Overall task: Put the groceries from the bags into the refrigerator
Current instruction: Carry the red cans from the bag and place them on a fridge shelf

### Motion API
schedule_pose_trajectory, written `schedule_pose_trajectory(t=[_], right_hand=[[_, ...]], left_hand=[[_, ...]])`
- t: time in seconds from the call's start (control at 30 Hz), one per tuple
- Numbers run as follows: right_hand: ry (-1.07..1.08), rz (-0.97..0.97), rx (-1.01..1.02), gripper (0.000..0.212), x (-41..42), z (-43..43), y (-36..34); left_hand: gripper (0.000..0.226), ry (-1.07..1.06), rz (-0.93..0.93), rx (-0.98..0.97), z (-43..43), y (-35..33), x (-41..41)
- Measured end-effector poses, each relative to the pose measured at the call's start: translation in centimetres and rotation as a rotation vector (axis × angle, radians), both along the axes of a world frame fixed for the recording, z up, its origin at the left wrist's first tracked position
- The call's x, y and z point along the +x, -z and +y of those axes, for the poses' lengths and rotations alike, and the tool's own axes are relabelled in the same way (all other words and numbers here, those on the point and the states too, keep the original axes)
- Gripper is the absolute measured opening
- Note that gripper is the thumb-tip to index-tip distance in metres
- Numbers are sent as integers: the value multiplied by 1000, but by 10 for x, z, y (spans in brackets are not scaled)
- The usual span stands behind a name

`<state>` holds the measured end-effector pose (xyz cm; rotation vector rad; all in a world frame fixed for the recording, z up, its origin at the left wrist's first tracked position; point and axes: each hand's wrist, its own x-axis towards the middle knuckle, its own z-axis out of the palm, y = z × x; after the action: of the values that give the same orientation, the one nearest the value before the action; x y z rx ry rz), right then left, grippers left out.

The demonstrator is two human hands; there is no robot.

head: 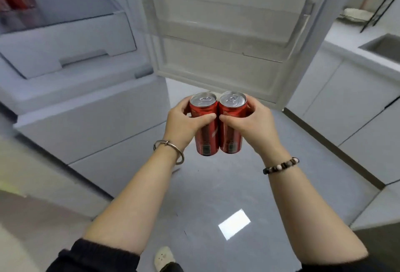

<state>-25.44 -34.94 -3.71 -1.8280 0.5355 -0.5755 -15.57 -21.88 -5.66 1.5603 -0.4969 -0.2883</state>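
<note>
Fingers (206, 118) clamped round them, the left hand (186, 124) and right hand (254, 125) are carrying the left can (205, 139) and right can (231, 137) — probably needing a lift into the door shelf (227, 41) above the fingers.

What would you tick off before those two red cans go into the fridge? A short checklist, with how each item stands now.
1. Left hand grips the left can firmly: ok.
2. Right hand grips the right can firmly: ok.
3. Both cans upright, pull tabs flat: ok.
4. Refrigerator door open wide enough: ok.
5. Door shelf free of other items: ok, nothing shows in it.
6. Door shelf tall enough for the cans: cannot tell.
</note>
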Motion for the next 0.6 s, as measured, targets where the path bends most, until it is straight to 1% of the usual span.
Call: schedule_pose_trajectory(t=[0.13, 0.33, 0.43, 0.53, 0.6], right_hand=[[-87, -42, -1, 46, 69, 50, -7], [-182, -136, 65, 49, 172, 128, -19], [-209, -170, 99, 47, 215, 157, -27], [-255, -191, 115, 45, 252, 177, -37], [-285, -207, 117, 44, 275, 186, -44]], left_hand=[[41, -83, -17, -17, 56, -10, 57], [47, -210, -46, -95, 134, -31, 148], [52, -259, -46, -121, 162, -39, 185], [42, -301, -43, -146, 183, -50, 216], [42, -326, -41, -172, 193, -58, 234]])
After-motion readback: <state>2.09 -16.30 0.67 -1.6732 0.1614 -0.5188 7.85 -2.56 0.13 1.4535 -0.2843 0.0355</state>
